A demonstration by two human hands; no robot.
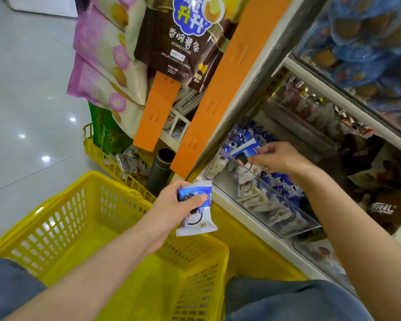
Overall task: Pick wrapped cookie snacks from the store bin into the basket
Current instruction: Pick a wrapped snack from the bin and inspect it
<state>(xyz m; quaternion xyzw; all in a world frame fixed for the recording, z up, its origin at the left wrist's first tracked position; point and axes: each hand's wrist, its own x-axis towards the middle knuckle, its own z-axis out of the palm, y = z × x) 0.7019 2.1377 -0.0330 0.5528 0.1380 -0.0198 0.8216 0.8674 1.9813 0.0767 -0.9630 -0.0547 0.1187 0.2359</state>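
Two knees in blue-grey trousers (287, 300) fill the bottom edge, one at each side, and both bare forearms reach forward from there. Between the knees stands a yellow plastic shopping basket with slotted walls (63, 218). To its right rises a white-framed store shelf (259, 72) with an orange strip (218, 89) fixed along its post. On a low shelf level sits a clear plastic bin (264, 205), piled with blue and white wrapped cookie snacks (278, 184).

A large brown bag of potato sticks (178, 42) and pink and cream snack bags (97, 66) hang on the rack end to the left. Below them a second yellow basket (97, 156) stands on the grey tiled floor (28, 100), with a black cylinder (160, 170) beside it.

The two hands are well apart. The left hand (171, 205) grips a blue and white cookie packet (197, 212), thumb across its front, over the far rim of the near basket. The right hand (280, 156) is inside the bin, its fingers pinching another blue and white packet (245, 149) at the top of the pile.
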